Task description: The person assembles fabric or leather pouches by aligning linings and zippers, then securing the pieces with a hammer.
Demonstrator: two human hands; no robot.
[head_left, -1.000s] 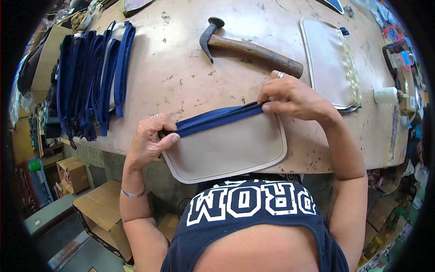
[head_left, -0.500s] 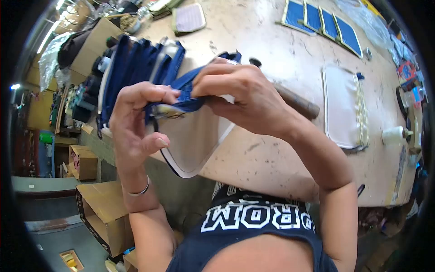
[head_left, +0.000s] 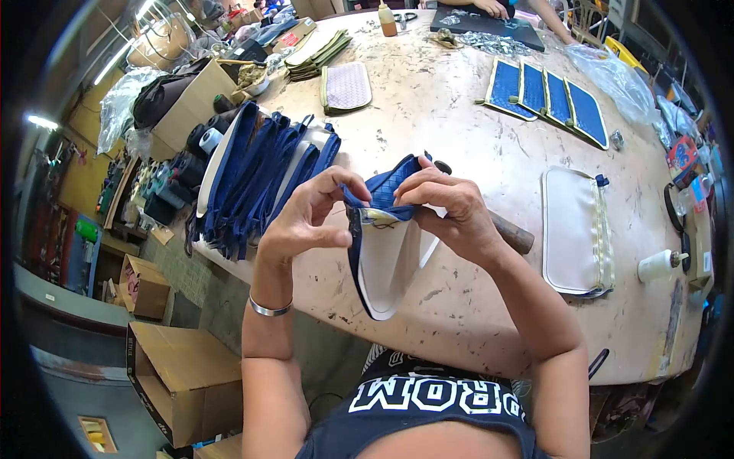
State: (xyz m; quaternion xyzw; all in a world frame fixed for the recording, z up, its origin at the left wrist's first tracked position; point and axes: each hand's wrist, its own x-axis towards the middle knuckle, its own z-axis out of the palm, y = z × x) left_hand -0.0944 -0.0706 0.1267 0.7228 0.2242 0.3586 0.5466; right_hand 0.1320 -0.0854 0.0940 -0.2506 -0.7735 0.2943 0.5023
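Both hands hold a blue pouch (head_left: 384, 268) above the near table edge. Its pale lining side faces me, dark blue edging runs down its left side, and a blue woven surface shows at the top. My left hand (head_left: 310, 218) grips the upper left edge, fingers curled over it and thumb held away below. At the upper right edge, my right hand (head_left: 451, 203) pinches the pouch between thumb and fingers. A yellowish strip lies along the top between the hands. Behind my right hand, a brown cylindrical rod (head_left: 514, 233) lies on the table.
Blue zippered pieces (head_left: 264, 180) are stacked at the left. A pale zippered panel (head_left: 577, 229) and a white bottle (head_left: 657, 265) lie right. Blue woven panels (head_left: 547, 99) are farther back. Another person's hand (head_left: 491, 8) is at the far side. A cardboard box (head_left: 187, 375) stands lower left.
The view has tilted up, showing more of the far table. My hands have spread a little apart at the pouch's top edge, and the pouch's woven side shows more.
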